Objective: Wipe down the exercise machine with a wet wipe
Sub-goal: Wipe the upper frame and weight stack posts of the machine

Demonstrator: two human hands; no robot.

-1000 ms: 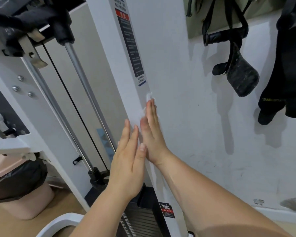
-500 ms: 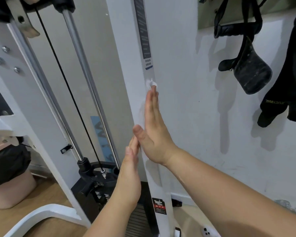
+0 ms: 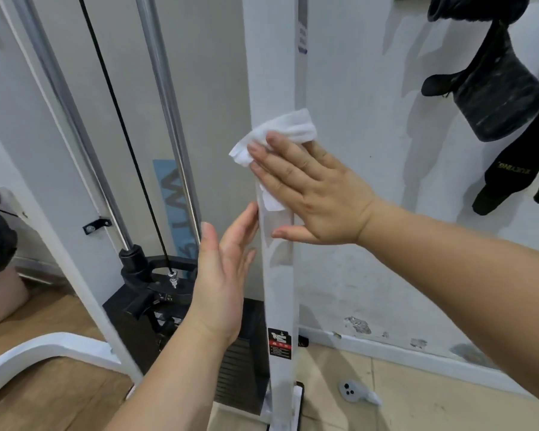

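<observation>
A white upright post (image 3: 279, 293) of the exercise machine stands in the middle of the view. My right hand (image 3: 311, 194) lies flat across the post and presses a white wet wipe (image 3: 280, 129) against it; the wipe sticks out above and left of the fingers. My left hand (image 3: 221, 275) is open, fingers together, its fingertips touching the post's left edge just below the right hand. It holds nothing.
Two chrome guide rods (image 3: 165, 98) and a black cable (image 3: 122, 126) run down to the black weight stack (image 3: 168, 306) on the left. Black straps and gloves (image 3: 492, 98) hang on the white wall at right. A grey controller (image 3: 350, 393) lies on the floor.
My right hand has turned across the post and slid lower, so the wipe now shows widely. My left hand stays at the post's left edge. The view has tilted down.
</observation>
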